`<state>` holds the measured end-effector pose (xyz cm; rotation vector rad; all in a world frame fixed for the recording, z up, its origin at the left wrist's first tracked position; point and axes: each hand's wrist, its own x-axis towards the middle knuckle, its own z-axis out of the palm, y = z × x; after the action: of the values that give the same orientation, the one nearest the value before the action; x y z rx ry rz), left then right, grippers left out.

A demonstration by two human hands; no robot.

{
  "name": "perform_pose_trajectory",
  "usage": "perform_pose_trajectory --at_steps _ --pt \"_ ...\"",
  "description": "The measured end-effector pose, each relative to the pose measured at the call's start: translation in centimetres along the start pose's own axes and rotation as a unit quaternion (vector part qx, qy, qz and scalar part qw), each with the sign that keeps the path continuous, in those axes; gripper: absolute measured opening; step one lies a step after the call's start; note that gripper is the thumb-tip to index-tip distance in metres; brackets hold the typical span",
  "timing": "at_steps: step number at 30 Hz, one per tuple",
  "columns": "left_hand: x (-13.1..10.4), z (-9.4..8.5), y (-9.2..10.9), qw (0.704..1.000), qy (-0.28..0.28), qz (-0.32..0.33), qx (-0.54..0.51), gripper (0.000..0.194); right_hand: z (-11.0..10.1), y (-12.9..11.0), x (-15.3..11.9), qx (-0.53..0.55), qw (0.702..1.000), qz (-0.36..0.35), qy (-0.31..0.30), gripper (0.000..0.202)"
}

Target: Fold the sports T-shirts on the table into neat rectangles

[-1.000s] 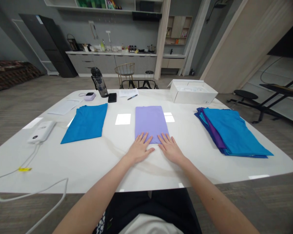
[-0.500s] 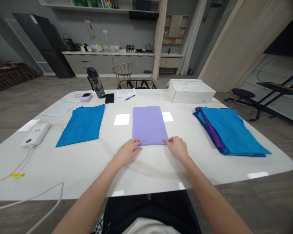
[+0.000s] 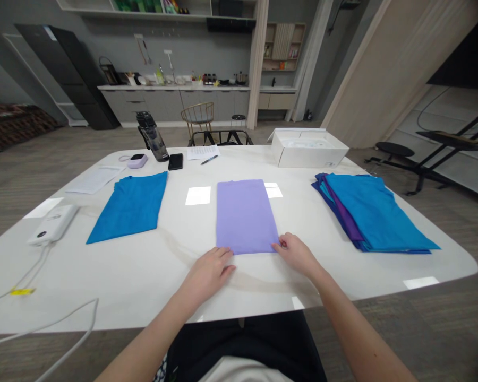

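Observation:
A folded lilac shirt (image 3: 245,215) lies flat in the middle of the white table (image 3: 143,281). At its near left corner, my left hand (image 3: 211,271) rests its fingers on the fabric, the thumb apart below the edge. My right hand (image 3: 297,253) pinches the near right corner between thumb and fingers. To the left lies a folded blue shirt (image 3: 131,207). On the right is a stack of folded shirts with a blue shirt (image 3: 382,209) on top and a purple shirt (image 3: 347,218) showing beneath it.
Behind the shirts stand an open white box (image 3: 308,154) and a dark bottle (image 3: 154,139). A phone (image 3: 176,161), a pen (image 3: 209,159) and papers (image 3: 95,179) lie nearby. At left, a white device (image 3: 53,224) trails a cable (image 3: 59,321) over the near table edge.
The lilac shirt has slid toward me, with both hands moving nearer along with it. My left thumb now stands farther from the fingers. The view has shifted slightly.

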<state>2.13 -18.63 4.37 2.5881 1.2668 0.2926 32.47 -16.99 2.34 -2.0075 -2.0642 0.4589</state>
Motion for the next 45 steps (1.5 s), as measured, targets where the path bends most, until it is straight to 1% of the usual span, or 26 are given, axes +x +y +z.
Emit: perform_pose_trajectory --at_steps 3,6,7,9,10,11,14,15,16,17,18,20,22,23,25,26,29,32,34,37,39,41,43,45 --pt "-0.4 0.1 1.4 0.999 -0.014 0.033 -0.021 0.029 -1.2 1.1 -1.7 0.027 0.999 0.024 -0.022 0.029" --pt "-0.2 0.6 2.2 0.996 -0.024 0.071 -0.05 0.028 -2.6 2.3 -2.9 0.065 0.995 0.057 -0.053 0.029" --pt "0.1 0.7 2.3 0.995 -0.022 0.077 -0.056 0.028 -2.9 2.6 -3.1 0.093 0.992 0.065 -0.061 0.027" --pt "0.8 1.1 2.1 0.996 -0.006 0.073 -0.055 0.03 -3.3 2.9 -3.0 0.184 0.978 0.078 -0.063 0.017" --pt "1.1 1.3 1.8 0.997 0.007 0.065 -0.051 0.031 -3.4 2.9 -2.7 0.245 0.964 0.084 -0.058 0.015" --pt "1.5 1.5 1.6 0.997 0.02 0.055 -0.044 0.032 -3.3 2.8 -2.3 0.31 0.945 0.093 -0.053 0.023" --pt "2.4 2.3 0.8 0.998 0.043 0.029 -0.024 0.041 -3.0 1.9 -0.5 0.483 0.863 0.141 -0.042 0.066" --pt "2.6 2.5 0.6 0.999 0.041 0.027 -0.019 0.043 -2.9 1.5 0.2 0.522 0.836 0.164 -0.039 0.077" --pt "2.7 2.8 0.5 0.999 0.037 0.028 -0.015 0.045 -2.9 1.1 0.9 0.549 0.814 0.186 -0.036 0.083" --pt "2.8 3.0 0.3 0.999 0.032 0.031 -0.011 0.047 -2.9 0.7 1.7 0.567 0.798 0.203 -0.034 0.084" --pt "2.9 3.2 0.3 0.999 0.027 0.034 -0.009 0.048 -3.0 0.4 2.5 0.577 0.787 0.213 -0.037 0.08" --pt "3.2 3.3 0.2 0.999 0.024 0.034 -0.004 0.05 -3.2 -0.2 4.3 0.587 0.778 0.216 -0.058 0.061" --pt "3.8 3.2 0.3 0.999 0.025 0.025 0.0 0.051 -3.3 -0.7 6.1 0.584 0.778 0.217 -0.082 0.042" --pt "4.3 3.0 0.3 1.0 0.026 0.017 0.001 0.052 -3.4 -0.8 6.8 0.578 0.78 0.221 -0.091 0.037" --pt "5.2 2.8 0.1 1.0 0.028 -0.002 0.001 0.053 -3.5 -0.9 7.7 0.559 0.791 0.228 -0.106 0.035" --pt "5.7 2.7 0.0 0.999 0.029 -0.014 0.001 0.053 -3.6 -0.8 7.7 0.549 0.798 0.223 -0.114 0.035" --pt "6.8 2.9 -0.6 0.998 0.035 -0.044 -0.003 0.055 -3.6 -0.1 6.1 0.538 0.81 0.182 -0.145 0.043" --pt "7.4 3.7 -1.0 0.998 0.036 -0.054 -0.006 0.058 -3.3 0.7 3.2 0.557 0.803 0.137 -0.164 0.048" --pt "7.6 4.4 -0.9 0.998 0.03 -0.055 -0.002 0.06 -2.9 1.2 1.7 0.565 0.802 0.117 -0.156 0.047" --pt "8.3 5.2 0.3 0.998 0.023 -0.052 0.016 0.064 -2.9 2.1 0.7 0.552 0.818 0.109 -0.118 0.044" --pt "9.0 5.4 1.7 0.998 0.031 -0.048 0.029 0.067 -3.5 3.1 0.7 0.522 0.838 0.126 -0.099 0.044" --pt "10.0 5.1 3.3 0.997 0.044 -0.043 0.038 0.066 -4.5 4.6 0.9 0.478 0.861 0.148 -0.088 0.043" --pt "11.7 4.6 4.6 0.998 0.048 -0.029 0.038 0.059 -5.7 6.4 0.9 0.434 0.883 0.164 -0.07 0.039" --pt "14.2 3.8 5.1 0.999 0.045 -0.01 0.029 0.05 -6.5 8.3 0.6 0.386 0.907 0.167 -0.034 0.032"
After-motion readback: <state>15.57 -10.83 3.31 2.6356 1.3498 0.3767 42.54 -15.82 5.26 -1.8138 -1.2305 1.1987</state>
